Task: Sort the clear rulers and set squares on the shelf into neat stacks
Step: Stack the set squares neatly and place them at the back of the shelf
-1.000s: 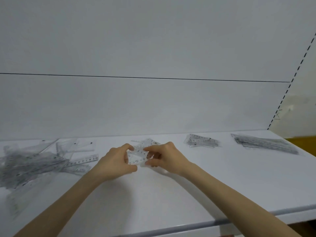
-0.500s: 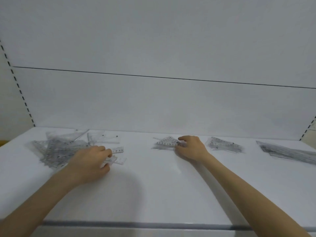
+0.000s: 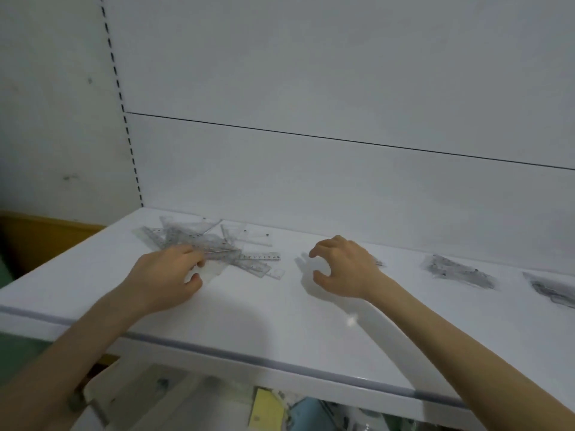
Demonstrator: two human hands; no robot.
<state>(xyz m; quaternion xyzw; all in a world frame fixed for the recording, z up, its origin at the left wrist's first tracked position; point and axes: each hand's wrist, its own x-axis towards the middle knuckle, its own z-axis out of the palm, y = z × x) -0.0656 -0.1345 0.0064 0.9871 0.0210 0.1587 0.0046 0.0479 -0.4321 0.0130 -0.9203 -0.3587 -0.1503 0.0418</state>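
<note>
The left hand (image 3: 168, 278) lies low on the shelf (image 3: 280, 321) with its fingers curled into the near edge of the unsorted heap (image 3: 199, 242) and the thumb tucked below. A faint clear piece shows between thumb and fingers, but whether it is actually pinched cannot be told, as the plastic is too transparent. The reach looks meant to draw one piece out of the tangle.

The right hand (image 3: 345, 269) hovers just above the shelf in the middle, fingers loosely curled like a claw and grasping nothing that can be seen. It is probably poised to receive or square up whatever comes next.

Outward from there, the heap is a criss-cross of clear rulers and set squares at the shelf's left end, with a loose ruler (image 3: 261, 257) trailing from its right side. Just behind the right hand a sliver of a small stack (image 3: 378, 262) peeks out. Further right lie a second stack (image 3: 457, 270) and a third stack (image 3: 553, 290) at the frame's edge, set well apart, presumably one per shape so kinds stay unmixed — the heap suggests much remains
</note>
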